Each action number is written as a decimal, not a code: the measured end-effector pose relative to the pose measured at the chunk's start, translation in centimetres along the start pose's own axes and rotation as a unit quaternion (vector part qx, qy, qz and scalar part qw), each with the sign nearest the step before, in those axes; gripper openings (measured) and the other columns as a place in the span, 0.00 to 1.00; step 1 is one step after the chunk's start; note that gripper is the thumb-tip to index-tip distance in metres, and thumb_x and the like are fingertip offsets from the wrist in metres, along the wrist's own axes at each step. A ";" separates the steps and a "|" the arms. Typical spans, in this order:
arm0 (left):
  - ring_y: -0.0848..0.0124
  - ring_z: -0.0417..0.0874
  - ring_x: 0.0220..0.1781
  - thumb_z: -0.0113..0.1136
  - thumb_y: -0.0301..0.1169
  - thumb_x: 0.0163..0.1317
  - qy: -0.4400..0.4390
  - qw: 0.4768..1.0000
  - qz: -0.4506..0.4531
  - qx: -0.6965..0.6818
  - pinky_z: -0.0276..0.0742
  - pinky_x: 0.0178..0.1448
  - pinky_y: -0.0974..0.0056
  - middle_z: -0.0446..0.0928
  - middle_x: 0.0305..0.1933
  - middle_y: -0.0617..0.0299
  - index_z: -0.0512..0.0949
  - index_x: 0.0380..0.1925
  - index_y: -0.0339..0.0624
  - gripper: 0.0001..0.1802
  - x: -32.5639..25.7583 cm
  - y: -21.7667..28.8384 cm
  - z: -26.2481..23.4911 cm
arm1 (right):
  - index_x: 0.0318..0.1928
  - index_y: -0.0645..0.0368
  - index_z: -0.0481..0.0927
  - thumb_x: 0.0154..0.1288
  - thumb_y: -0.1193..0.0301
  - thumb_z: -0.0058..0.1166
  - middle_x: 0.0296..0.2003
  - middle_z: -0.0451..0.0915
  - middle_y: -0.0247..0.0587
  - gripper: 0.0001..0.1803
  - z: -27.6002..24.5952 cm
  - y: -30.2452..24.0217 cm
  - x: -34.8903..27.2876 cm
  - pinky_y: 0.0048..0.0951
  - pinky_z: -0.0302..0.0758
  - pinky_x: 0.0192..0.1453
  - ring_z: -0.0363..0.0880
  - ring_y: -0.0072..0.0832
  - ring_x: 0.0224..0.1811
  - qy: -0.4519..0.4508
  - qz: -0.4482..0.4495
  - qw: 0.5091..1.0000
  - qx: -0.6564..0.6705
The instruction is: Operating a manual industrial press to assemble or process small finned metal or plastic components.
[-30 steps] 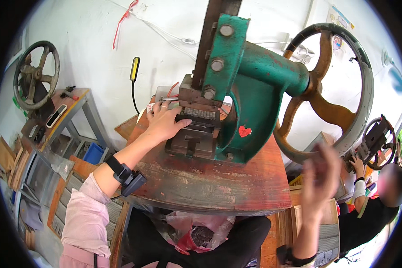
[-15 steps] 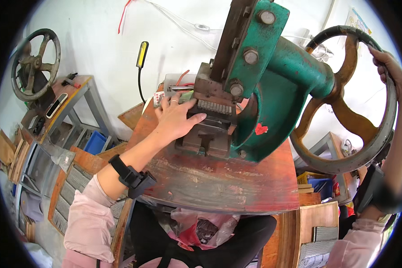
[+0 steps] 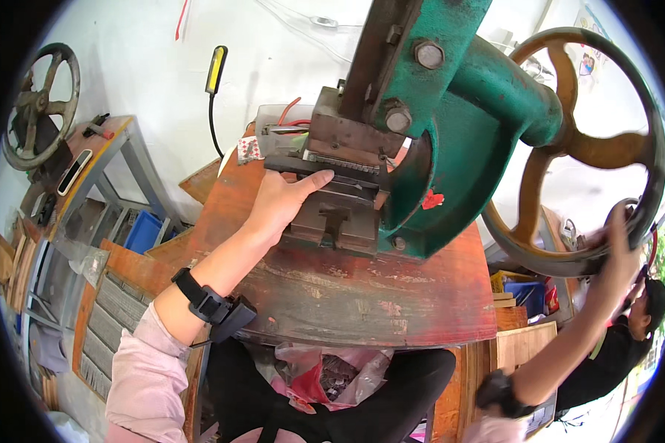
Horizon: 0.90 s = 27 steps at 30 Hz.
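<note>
The left hand [image 3: 281, 203] lay flat, fingers together, on the dark die block [image 3: 332, 214] of the green press [image 3: 458, 162], fingertips just under its ram. The right hand [image 3: 619, 240] was closed around the rim of the big flywheel [image 3: 646, 133]. Beneath the left wrist stretched the worn red counter [image 3: 362, 295].

Press [image 3: 421, 148] on table [image 3: 362, 295]

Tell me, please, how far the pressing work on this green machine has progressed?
Done: the left hand has a dark flat strip placed under the press head. In hand: the right hand grips the flywheel. Left: whether the strip is pressed cannot be seen.
</note>
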<state>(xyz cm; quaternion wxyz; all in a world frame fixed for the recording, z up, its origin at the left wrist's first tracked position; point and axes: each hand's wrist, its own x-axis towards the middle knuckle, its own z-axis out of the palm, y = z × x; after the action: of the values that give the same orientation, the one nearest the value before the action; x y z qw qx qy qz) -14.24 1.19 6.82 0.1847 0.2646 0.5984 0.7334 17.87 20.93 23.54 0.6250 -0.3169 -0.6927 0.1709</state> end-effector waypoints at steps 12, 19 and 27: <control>0.70 0.80 0.44 0.71 0.43 0.51 -0.010 1.000 -0.006 0.005 0.76 0.49 0.66 0.78 0.45 0.56 0.73 0.47 0.33 0.30 -0.3 1.3 1.6 | 0.39 0.64 0.77 0.63 0.56 0.57 0.25 0.73 0.36 0.20 1.2 4.9 -4.1 0.27 0.77 0.43 0.74 0.24 0.28 0.185 0.024 0.982 0.022; 0.69 0.76 0.52 0.70 0.41 0.53 -0.002 0.999 0.016 0.031 0.73 0.54 0.65 0.75 0.52 0.52 0.67 0.54 0.31 0.34 -0.5 0.6 0.5 | 0.38 0.63 0.75 0.65 0.65 0.55 0.19 0.68 0.29 0.12 2.1 0.4 -2.4 0.18 0.61 0.25 0.65 0.15 0.20 0.052 -0.057 0.997 0.015; 0.62 0.70 0.60 0.69 0.45 0.52 0.373 0.774 0.246 0.449 0.68 0.61 0.59 0.72 0.52 0.45 0.57 0.58 0.25 0.45 1.2 -1.6 0.4 | 0.26 0.70 0.75 0.60 0.65 0.58 0.19 0.73 0.42 0.17 -0.1 -10.3 11.1 0.30 0.69 0.24 0.71 0.29 0.19 -0.144 0.006 0.979 -0.146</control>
<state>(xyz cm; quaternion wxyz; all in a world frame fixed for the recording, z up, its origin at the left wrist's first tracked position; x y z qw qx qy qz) -15.02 2.55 5.48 -0.3797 0.1616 0.7959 0.4431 15.41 20.56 38.45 0.4642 -0.3812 -0.7911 0.1159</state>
